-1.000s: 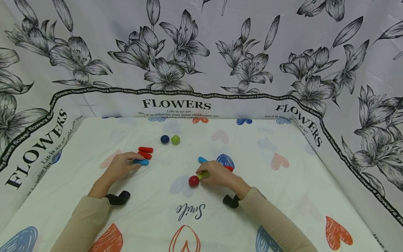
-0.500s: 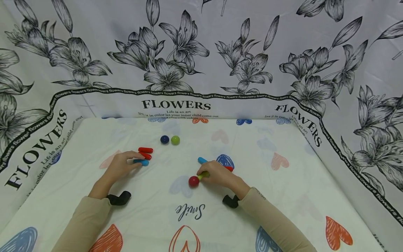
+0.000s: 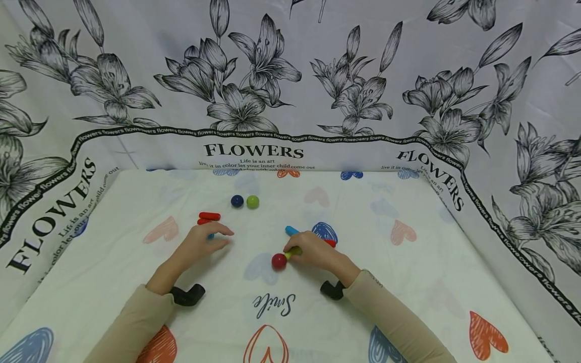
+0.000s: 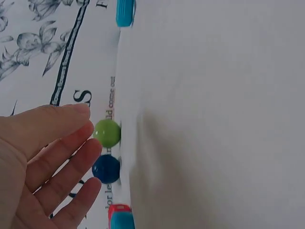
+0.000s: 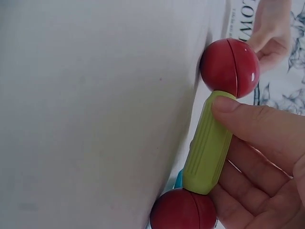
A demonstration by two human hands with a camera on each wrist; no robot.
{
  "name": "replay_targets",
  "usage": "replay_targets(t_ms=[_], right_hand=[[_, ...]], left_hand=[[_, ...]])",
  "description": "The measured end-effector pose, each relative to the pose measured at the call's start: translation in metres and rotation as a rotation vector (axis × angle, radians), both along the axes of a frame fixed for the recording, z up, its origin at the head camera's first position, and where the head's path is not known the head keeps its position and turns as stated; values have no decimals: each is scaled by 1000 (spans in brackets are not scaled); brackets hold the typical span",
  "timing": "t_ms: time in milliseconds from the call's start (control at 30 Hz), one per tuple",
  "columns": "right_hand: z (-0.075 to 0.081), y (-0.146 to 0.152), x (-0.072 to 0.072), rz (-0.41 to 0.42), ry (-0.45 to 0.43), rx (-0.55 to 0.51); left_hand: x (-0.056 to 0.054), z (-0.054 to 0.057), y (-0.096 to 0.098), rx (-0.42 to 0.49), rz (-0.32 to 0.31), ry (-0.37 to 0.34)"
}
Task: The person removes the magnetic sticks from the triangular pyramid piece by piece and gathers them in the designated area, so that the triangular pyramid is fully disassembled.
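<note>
My right hand pinches a yellow-green ridged rod between thumb and fingers. In the right wrist view a red ball sits at the rod's upper end and another red ball at its lower end. My left hand hovers with fingers spread and nothing in them, partly covering a blue rod. Two red rods lie just beyond it. Ahead of the left fingers, a light green ball and a dark blue ball rest side by side.
Beside the right hand lie a blue rod and a red rod, the latter partly hidden. A printed white cloth covers the table, and a flowered curtain closes off the back. Black devices are worn at both wrists.
My left hand has let go of the blue rod and moved right and slightly toward me, its fingers opening. The right hand stays in place with the rod.
</note>
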State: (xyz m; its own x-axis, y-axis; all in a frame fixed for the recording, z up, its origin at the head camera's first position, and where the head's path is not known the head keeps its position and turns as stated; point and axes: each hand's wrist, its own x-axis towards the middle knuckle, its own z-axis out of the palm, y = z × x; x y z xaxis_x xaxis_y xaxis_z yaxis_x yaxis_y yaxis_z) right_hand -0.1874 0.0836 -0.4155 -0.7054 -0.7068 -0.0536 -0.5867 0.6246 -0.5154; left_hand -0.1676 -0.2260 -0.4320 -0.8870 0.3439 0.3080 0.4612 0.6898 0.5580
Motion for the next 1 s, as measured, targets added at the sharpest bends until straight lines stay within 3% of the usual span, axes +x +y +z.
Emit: replay_targets(t_ms=[100, 367, 533, 767, 1000], right_hand=[[-1, 0, 0, 4, 1, -10], [-4, 2, -1, 46, 36, -42], [-4, 3, -5, 46, -9, -64], [-6, 7, -13, 47, -58, -72], [-5, 9, -19, 84, -94, -105]], left_hand=[[3, -2, 14, -4, -52, -22], [14, -2, 45, 42, -135, -162], [19, -6, 60, 83, -173, -216], [22, -11, 82, 121, -194, -238], [22, -12, 97, 123, -177, -286]])
